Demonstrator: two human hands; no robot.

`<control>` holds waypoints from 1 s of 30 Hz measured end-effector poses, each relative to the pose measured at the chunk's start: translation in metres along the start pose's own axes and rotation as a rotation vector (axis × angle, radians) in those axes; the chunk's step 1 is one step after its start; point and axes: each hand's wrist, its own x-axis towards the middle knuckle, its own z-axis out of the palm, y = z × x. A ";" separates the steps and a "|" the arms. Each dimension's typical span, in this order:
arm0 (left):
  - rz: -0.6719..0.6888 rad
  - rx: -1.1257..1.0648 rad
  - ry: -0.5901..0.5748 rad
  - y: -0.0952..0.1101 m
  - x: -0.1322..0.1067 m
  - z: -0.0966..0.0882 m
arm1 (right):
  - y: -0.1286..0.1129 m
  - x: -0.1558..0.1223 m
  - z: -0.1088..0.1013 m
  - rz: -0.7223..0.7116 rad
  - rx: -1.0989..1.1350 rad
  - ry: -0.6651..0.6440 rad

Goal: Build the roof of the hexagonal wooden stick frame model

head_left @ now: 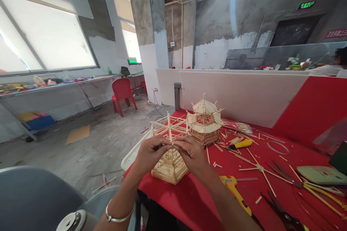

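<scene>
Right in front of me, near the edge of the red table (187, 202), stands a small pavilion frame (172, 169) built from thin wooden sticks, with an open spoked top. Both my hands meet at its near upper corner. My left hand (154, 151) pinches there with thumb and fingertips. My right hand (191, 149) pinches at the same spot from the other side. A small pale piece, seemingly a wooden stick (172, 144), shows between the fingertips; most of it is hidden. Behind the frame stands a second stick pavilion (204, 122) with two roof tiers.
To the right lie a yellow utility knife (242, 144), a yellow glue gun (234, 191), scissors (284, 213), pliers (295, 182), a clear ring (278, 147) and scattered sticks. A white partition (230, 94) closes the table's far side. A red chair (124, 94) stands beyond, left.
</scene>
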 end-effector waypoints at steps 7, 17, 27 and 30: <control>0.001 0.005 0.001 0.002 -0.001 -0.001 | -0.003 0.000 -0.001 0.025 -0.001 -0.012; -0.024 -0.033 0.041 0.005 -0.001 -0.001 | -0.018 0.002 -0.008 0.079 0.006 -0.027; -0.290 -0.140 0.352 -0.030 -0.085 -0.006 | -0.038 -0.063 -0.007 0.473 0.022 0.260; -0.393 -0.023 0.450 -0.060 -0.099 -0.005 | -0.037 -0.112 0.017 0.670 0.065 0.292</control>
